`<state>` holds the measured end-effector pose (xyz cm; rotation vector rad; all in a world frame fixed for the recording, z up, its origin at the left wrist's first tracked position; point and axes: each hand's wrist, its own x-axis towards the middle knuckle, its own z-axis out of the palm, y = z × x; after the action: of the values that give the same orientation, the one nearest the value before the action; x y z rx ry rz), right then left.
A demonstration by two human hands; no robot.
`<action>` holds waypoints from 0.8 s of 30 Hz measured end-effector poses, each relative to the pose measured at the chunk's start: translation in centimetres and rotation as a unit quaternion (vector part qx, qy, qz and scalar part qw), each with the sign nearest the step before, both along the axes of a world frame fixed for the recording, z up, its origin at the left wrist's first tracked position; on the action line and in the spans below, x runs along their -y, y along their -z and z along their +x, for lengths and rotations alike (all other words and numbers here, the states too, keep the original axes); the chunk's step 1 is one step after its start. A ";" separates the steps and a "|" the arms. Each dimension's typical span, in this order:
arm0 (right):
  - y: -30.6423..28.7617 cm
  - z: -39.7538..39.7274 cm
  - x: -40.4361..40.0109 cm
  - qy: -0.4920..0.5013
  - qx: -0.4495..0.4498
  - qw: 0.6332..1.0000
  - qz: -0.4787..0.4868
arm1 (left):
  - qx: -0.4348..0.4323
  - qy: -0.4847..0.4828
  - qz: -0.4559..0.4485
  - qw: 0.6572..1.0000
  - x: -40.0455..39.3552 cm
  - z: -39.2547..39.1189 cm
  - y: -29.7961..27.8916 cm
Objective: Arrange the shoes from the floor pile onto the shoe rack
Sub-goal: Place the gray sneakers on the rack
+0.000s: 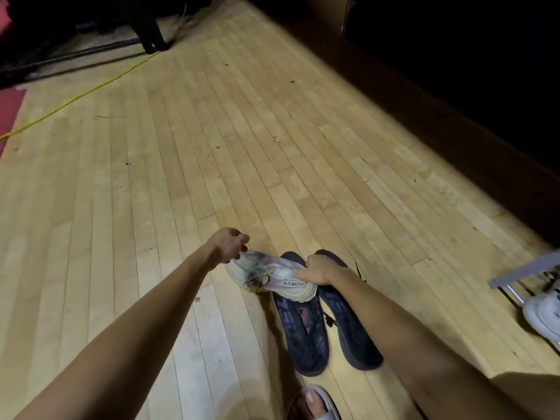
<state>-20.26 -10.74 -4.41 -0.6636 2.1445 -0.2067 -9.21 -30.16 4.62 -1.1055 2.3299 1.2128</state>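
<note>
Gripping a pale cream lace-up sneaker (271, 275), the left hand (228, 244) pinches its toe end while the right hand (316, 269) clasps its heel. It hangs just above two dark navy knit shoes (306, 328) lying on the light wooden plank floor (212, 147).

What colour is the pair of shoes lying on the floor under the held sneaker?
Dark navy pair, with bluish patterning, seen in the head view.

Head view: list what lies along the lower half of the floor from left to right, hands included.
Left hand → pale sneaker held by both hands → right hand, over the pair of dark shoes → grey shoe rack → white sneaker at the right edge.
</note>
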 end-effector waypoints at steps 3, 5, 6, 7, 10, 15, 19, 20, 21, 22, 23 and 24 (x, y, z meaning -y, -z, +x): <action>-1.1 0.2 -0.2 0.047 0.045 0.998 -0.020 | 0.004 -0.014 -0.012 1.000 0.4 -0.5 -1.0; -2.2 0.1 -0.7 0.076 0.068 0.994 -0.033 | -0.014 -0.021 -0.015 1.000 -0.2 -1.3 -2.3; -2.9 -0.1 -1.1 0.091 0.067 0.993 -0.042 | -0.034 -0.023 -0.016 0.999 -0.8 -1.8 -3.2; -3.7 -0.4 -1.6 0.111 0.062 0.990 -0.057 | -0.059 -0.025 -0.019 0.998 -1.5 -2.5 -4.2; -6.8 -1.4 -3.7 0.210 0.049 0.968 -0.129 | -0.133 -0.041 -0.013 0.990 -4.2 -4.4 -7.6; -14.6 -3.9 -8.3 0.356 0.013 0.893 -0.275 | -0.227 -0.079 0.018 0.971 -8.6 -6.3 -12.5; -21.9 -3.6 -12.9 0.420 -0.002 0.828 -0.372 | -0.277 -0.054 0.107 0.953 -14.8 -7.5 -16.9; -23.7 -3.2 -14.1 0.429 -0.003 0.813 -0.394 | -0.290 -0.038 0.126 0.948 -16.8 -7.7 -18.1; -25.4 -2.9 -15.3 0.435 -0.009 0.800 -0.414 | -0.306 -0.024 0.143 0.941 -18.8 -8.0 -19.3; -27.2 -2.3 -16.6 0.439 -0.020 0.788 -0.431 | -0.322 -0.013 0.158 0.934 -20.9 -8.3 -20.6; -28.9 -1.7 -18.0 0.444 -0.036 0.778 -0.442 | -0.340 -0.008 0.170 0.925 -22.9 -8.4 -22.0; -30.5 -1.3 -19.3 0.451 -0.051 0.768 -0.453 | -0.362 -0.006 0.177 0.915 -24.9 -8.6 -23.4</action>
<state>-21.58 8.58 26.05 -0.0451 2.2213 -1.8396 -17.85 -5.28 28.06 -0.5944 2.3969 2.2351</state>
